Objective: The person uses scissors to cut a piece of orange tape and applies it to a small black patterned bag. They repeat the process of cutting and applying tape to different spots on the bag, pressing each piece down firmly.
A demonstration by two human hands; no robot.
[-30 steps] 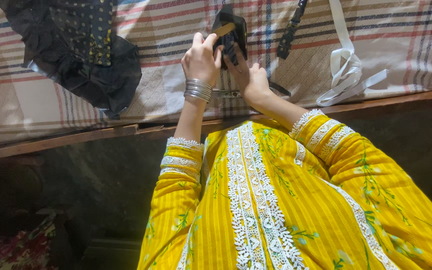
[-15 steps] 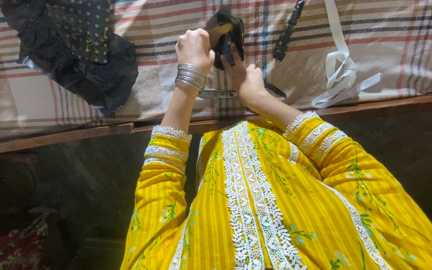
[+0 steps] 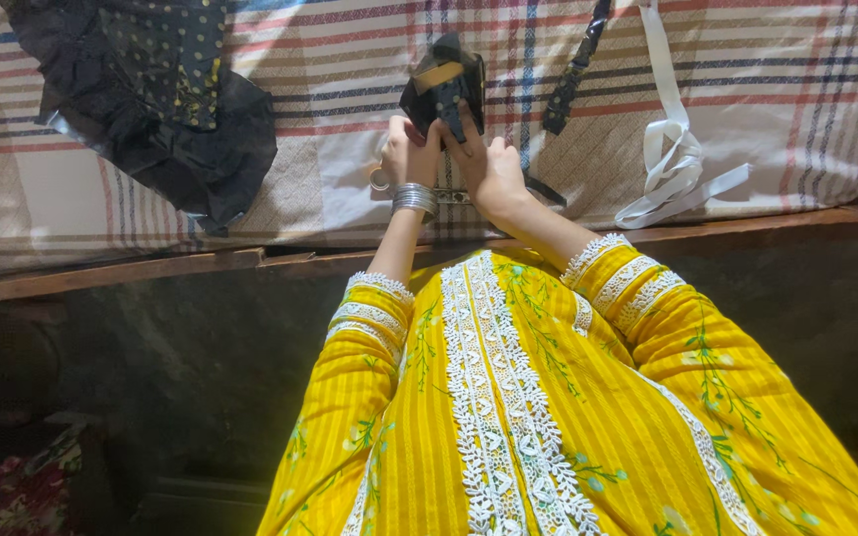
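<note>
Small black folded fabric piece [image 3: 441, 91] with a tan strip across it, held up over the striped bed cover [image 3: 747, 89]. Long axis runs roughly away from the person, slightly tilted. Left hand [image 3: 409, 154] and right hand [image 3: 489, 169] both pinch its lower edge; lower part hidden behind fingers, exact shape unclear.

One label only: small tan-yellow rectangular tag [image 3: 439, 75] on black item [image 3: 444, 89] held over striped cloth; printing not legible. No packages, signs, screens visible.
</note>
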